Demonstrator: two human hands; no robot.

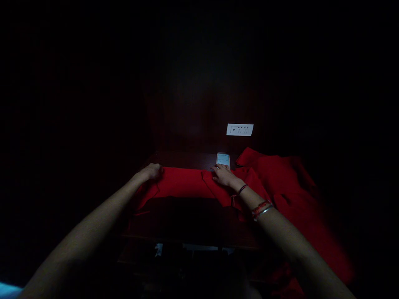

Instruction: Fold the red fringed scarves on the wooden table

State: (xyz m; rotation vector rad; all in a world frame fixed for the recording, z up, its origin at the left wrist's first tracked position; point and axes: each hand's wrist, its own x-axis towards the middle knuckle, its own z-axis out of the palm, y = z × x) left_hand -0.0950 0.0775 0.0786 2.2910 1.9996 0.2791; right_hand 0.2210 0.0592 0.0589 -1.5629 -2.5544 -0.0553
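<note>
A red cloth (183,182) lies stretched across a dark wooden table between my two hands. At its upper left corner, my left hand (152,171) is closed, with the fingers curled on the cloth. My right hand (223,174) rests on the cloth's upper right part, fingers apart and pressing down on the fabric. Bracelets and a bangle circle my right wrist and forearm. Just beyond the right fingertips lies a phone (223,159) with a lit screen. Deep shadow hides the details of the cloth's lower edge.
More red fabric (286,178) is heaped on the right and hangs down toward the front. A white socket panel (240,129) is on the dark wall behind the table (193,158). Below the table's front edge, pale shapes show too dimly to name.
</note>
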